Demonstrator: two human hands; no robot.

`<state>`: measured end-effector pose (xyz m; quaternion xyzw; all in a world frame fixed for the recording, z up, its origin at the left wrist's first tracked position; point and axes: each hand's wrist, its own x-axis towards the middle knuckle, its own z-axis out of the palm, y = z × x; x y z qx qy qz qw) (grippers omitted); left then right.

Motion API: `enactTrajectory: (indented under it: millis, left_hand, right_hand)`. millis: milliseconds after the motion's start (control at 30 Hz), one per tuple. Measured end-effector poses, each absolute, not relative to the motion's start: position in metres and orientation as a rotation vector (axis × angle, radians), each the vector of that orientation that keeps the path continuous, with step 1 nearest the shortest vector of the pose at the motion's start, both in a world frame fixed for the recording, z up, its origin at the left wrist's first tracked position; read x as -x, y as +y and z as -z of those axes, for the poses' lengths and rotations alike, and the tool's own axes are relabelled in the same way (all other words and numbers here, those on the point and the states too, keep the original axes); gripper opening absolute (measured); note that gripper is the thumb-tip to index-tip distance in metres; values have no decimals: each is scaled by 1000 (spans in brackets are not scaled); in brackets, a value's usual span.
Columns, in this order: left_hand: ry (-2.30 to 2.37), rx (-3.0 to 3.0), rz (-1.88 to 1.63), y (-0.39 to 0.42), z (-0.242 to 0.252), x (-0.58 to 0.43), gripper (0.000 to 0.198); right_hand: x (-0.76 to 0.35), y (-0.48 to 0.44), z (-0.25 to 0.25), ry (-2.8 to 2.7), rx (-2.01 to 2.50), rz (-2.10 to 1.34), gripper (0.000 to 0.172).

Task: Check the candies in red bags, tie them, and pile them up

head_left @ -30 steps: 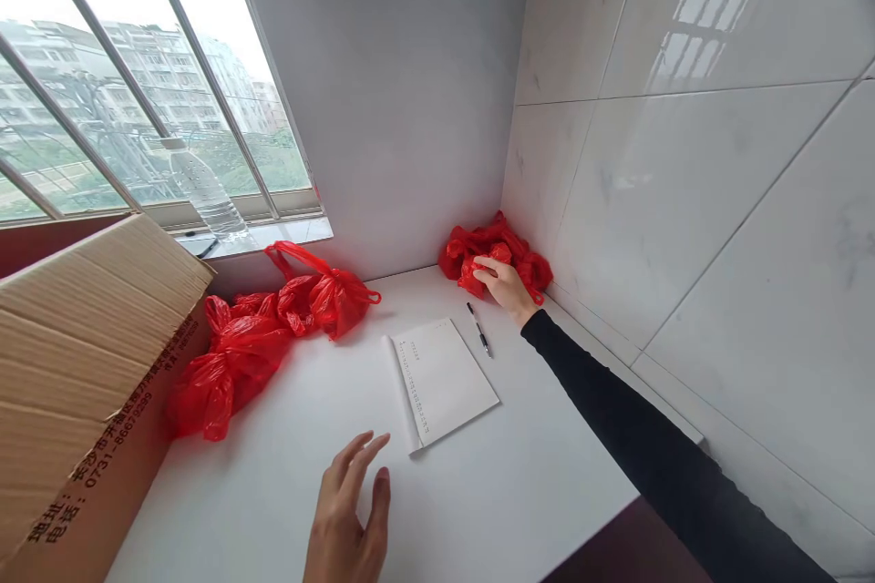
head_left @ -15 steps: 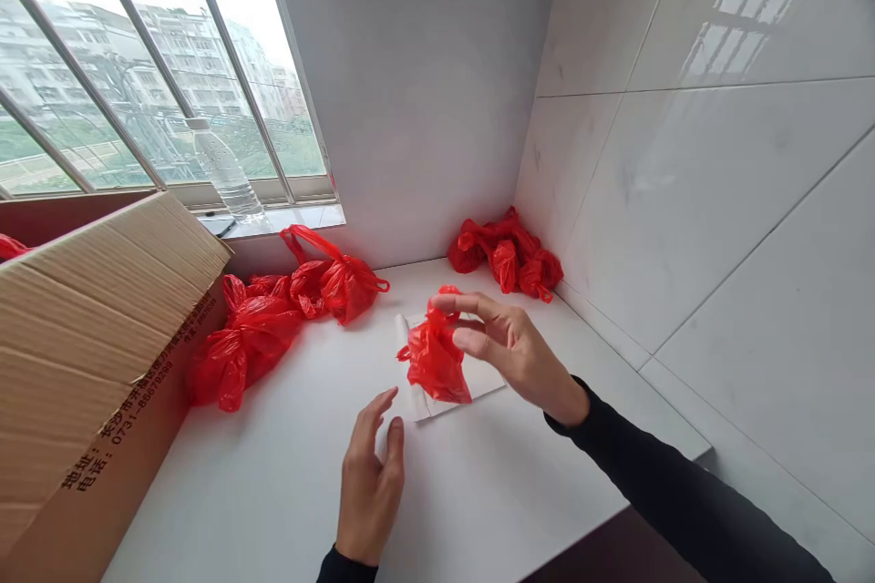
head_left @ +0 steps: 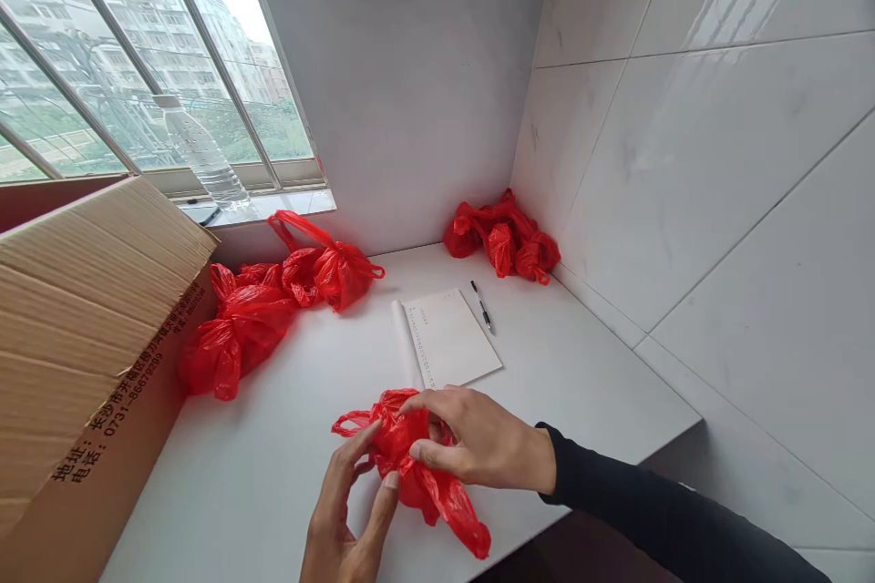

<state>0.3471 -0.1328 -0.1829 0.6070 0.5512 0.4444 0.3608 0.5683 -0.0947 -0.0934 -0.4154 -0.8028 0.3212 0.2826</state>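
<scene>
Both hands meet over a crumpled red plastic bag (head_left: 437, 487) at the near edge of the white table (head_left: 561, 364). My right hand (head_left: 478, 442) grips the bag from above, fingers curled round its top. My left hand (head_left: 345, 510) comes up from below and pinches the bag's left side between thumb and fingers. The bag's loose tail hangs down to the right, past the table edge.
A pile of red bags (head_left: 502, 241) lies in the far corner, another pile (head_left: 273, 305) by the open cardboard box (head_left: 82, 337) at left. A notepad (head_left: 447, 337) and pen (head_left: 482, 305) lie mid-table. A water bottle (head_left: 198, 155) stands on the window sill.
My right hand took one red bag from the corner pile and carried it back to the near edge. My left hand rose from the table and took hold of it too.
</scene>
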Motion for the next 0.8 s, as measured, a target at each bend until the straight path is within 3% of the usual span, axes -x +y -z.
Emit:
enactTrajectory:
  millis: [133,267,400,533,667,800]
  left_hand:
    - [1354,-1792,-1142,-137,177,-355,53]
    - [1443,-1839,-1229,-133,173,-349,40]
    - [1587,-1718,-1344,-128,164,-336,41]
    - [1513,-1860,-1213,-133,158,-347,38]
    - [1423,-1899,-1099,-137,163,-358,23]
    - [1540,-1774,-1161,-133,166,-337,30]
  right_hand:
    - [-566,-97,98,-2175,1144,-808,5]
    - [-574,-102,89,-2067,1215,-839,9]
    - [-589,-102,88,-1937,1311,-907,8]
    - [-594,-103,97,-1895,1325,-939,10]
    - [-596,-105,98,-1891,1298,-969,9]
    - [-614,-106,93,-1796,1404,-895,18]
